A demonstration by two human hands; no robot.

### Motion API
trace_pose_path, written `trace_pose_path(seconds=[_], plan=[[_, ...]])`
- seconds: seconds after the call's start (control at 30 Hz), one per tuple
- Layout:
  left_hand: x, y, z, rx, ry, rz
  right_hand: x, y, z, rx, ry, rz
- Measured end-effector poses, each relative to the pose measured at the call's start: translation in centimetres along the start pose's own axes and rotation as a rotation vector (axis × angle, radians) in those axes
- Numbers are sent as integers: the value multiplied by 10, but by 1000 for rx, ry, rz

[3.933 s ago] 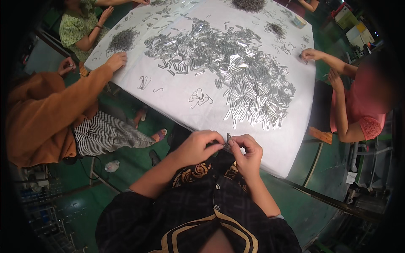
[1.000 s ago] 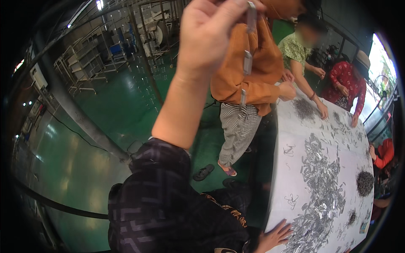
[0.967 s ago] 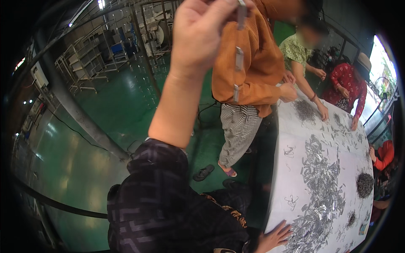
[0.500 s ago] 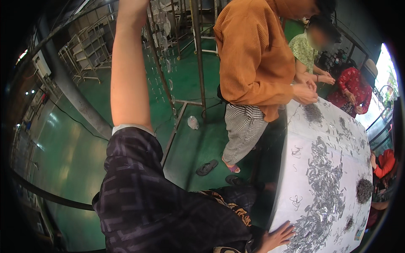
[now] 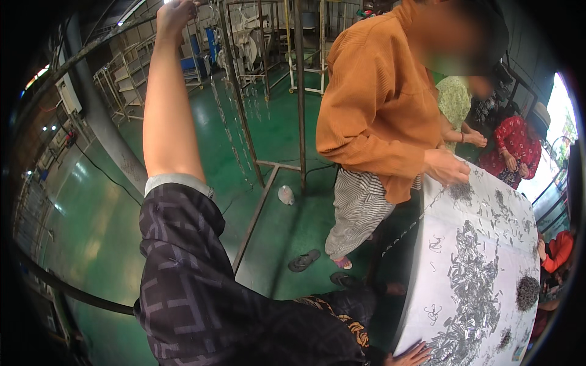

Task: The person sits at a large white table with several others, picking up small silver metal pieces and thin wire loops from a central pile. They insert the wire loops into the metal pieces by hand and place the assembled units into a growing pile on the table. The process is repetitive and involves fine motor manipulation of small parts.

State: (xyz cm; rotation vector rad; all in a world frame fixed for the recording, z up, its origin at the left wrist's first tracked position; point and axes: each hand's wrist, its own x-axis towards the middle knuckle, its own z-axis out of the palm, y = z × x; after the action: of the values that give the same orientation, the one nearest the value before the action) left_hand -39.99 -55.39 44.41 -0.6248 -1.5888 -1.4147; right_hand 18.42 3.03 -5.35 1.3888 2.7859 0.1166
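Note:
My left arm stretches far up, and my left hand [image 5: 176, 17] is at the top edge beside hanging strands of small metal links [image 5: 221, 113] on an upright rack [image 5: 300, 91]. Its fingers look closed, but the picture's edge hides part of them and whatever they may hold. Down at the lower right, my right hand [image 5: 410, 355] lies flat with fingers apart on the white-covered table [image 5: 421, 274]. Its fingertips reach the rim of a long heap of small, shiny metal pieces [image 5: 470, 287]. Some bent wire hooks [image 5: 434, 244] lie beside the heap.
A co-worker in an orange shirt [image 5: 372, 110] stands at the table's far left corner, a linked strand [image 5: 400, 235] below their hands. Other people work beyond. Dark piles [image 5: 527, 293] sit on the table. A floor bar [image 5: 256, 219], sandals [image 5: 304, 260] and a grey pillar [image 5: 116, 134] are nearby.
My left hand has come into view at the top, where only the wrist showed. The view has shifted. A linked strand now shows below the orange-shirted co-worker's hands. My right hand stays on the table.

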Motion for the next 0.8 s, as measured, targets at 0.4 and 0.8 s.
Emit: trace_pose_path(seconds=[0.4,0.8], plan=[[63,0,11,583,274,36,-1,-5,-8,-87,-55,43],[178,-70,-54,596,40,-149,-1,-7,-6,-146,-29,32]])
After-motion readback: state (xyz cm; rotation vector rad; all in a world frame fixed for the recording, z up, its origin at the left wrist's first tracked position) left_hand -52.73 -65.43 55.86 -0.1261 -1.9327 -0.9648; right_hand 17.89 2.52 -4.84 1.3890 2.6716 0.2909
